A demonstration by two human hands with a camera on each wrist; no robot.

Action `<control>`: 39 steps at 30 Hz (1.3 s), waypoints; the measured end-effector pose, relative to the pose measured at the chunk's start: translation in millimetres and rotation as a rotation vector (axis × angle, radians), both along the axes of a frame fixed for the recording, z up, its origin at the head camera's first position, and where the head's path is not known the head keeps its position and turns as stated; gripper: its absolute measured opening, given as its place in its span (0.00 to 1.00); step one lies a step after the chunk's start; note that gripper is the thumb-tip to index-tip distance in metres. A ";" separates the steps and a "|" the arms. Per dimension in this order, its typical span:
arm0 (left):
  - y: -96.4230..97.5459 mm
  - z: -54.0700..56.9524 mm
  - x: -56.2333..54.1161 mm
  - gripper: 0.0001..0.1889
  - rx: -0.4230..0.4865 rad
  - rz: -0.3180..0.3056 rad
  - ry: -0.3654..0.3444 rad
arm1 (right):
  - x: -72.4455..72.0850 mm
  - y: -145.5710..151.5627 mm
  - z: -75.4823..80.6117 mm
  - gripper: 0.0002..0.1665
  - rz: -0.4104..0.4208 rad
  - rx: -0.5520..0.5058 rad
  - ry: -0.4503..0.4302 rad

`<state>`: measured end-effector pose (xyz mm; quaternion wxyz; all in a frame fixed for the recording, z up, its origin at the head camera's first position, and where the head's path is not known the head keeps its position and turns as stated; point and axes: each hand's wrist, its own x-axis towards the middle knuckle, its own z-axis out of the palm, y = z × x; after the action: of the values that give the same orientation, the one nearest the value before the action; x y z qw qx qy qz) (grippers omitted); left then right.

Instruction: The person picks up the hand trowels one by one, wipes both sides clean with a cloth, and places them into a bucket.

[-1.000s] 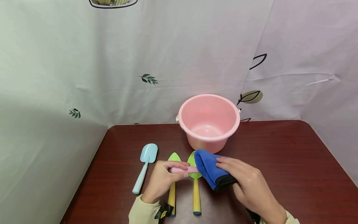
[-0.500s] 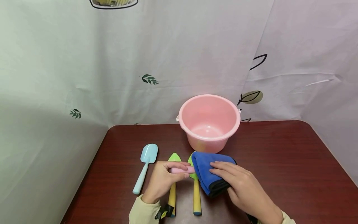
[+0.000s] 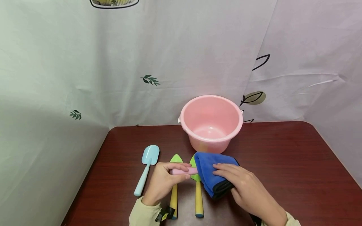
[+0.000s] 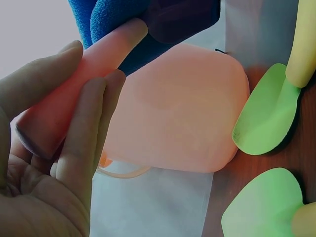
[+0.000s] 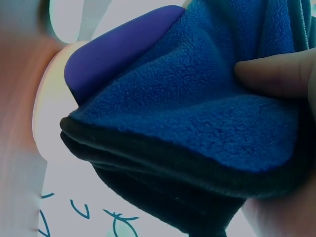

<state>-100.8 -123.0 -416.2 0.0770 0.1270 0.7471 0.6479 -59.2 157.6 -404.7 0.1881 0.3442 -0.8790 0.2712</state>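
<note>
My left hand [image 3: 160,184] grips the pink handle of a hand trowel [image 3: 192,171], held sideways above the table. In the right wrist view its purple blade [image 5: 118,54] sticks out from under a folded blue cloth [image 5: 197,108] with black edging. My right hand [image 3: 247,185] holds this cloth around the blade, fingers on top and thumb underneath. Below the held trowel lie two green trowels with yellow handles, a left one [image 3: 174,201] and a right one [image 3: 199,201]. Part of each green blade is hidden by the left hand, the held trowel or the cloth.
A pink bucket [image 3: 210,146] stands at the back of the dark red table [image 3: 294,163], just behind the cloth. On the left lies a light blue trowel [image 3: 145,171]. A pale printed curtain [image 3: 169,56] hangs behind the table.
The right hand and the cloth have shifted slightly left along the held trowel, covering more of its handle end. The left hand has hardly moved.
</note>
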 end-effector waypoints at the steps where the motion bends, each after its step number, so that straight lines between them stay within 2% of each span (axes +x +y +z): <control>1: 0.0 -0.1 0.0 0.07 0.002 0.000 -0.001 | -0.3 0.6 -0.2 0.43 -0.004 0.002 0.003; 10: -2.7 -0.2 0.0 0.06 -0.001 0.020 -0.001 | -1.2 4.2 -0.9 0.41 -0.057 0.034 0.001; 23: -6.4 2.6 0.0 0.07 0.028 0.037 -0.008 | -0.6 9.2 2.1 0.36 -0.154 0.091 -0.096; 30: -9.8 3.5 -2.0 0.07 0.001 0.037 -0.003 | -2.2 11.6 2.7 0.34 -0.180 0.110 -0.131; 39: -17.4 8.6 -2.6 0.08 -0.060 0.089 -0.041 | -4.8 15.5 1.6 0.31 -0.202 0.137 -0.119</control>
<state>-103.4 -140.3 -407.6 0.0670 0.0780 0.7693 0.6305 -64.0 173.1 -403.2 0.1382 0.2491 -0.9352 0.2103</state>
